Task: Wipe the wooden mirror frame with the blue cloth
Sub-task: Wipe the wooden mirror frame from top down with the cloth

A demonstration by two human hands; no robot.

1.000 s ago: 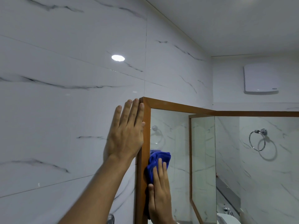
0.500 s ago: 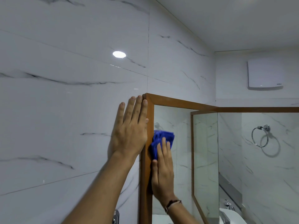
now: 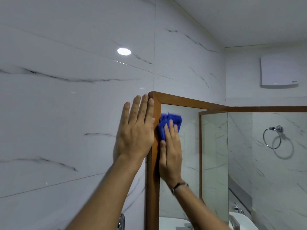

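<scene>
In the head view, the person is pressing the right hand (image 3: 170, 152) flat on the blue cloth (image 3: 169, 122), with the fingers stretched out and not clenched. The cloth is lying against the mirror glass (image 3: 186, 163), touching the inner edge of the wooden mirror frame (image 3: 153, 180), a little under the upper left corner of the frame. The cloth is looking a bit blurred. The left hand (image 3: 137, 130) is resting open and flat on the marble wall tile (image 3: 66, 113), holding nothing, and its side is touching the outer edge of the frame. A thin band (image 3: 180, 185) is sitting around the right wrist. A towel ring (image 3: 272, 137) is hanging on the far wall.
</scene>
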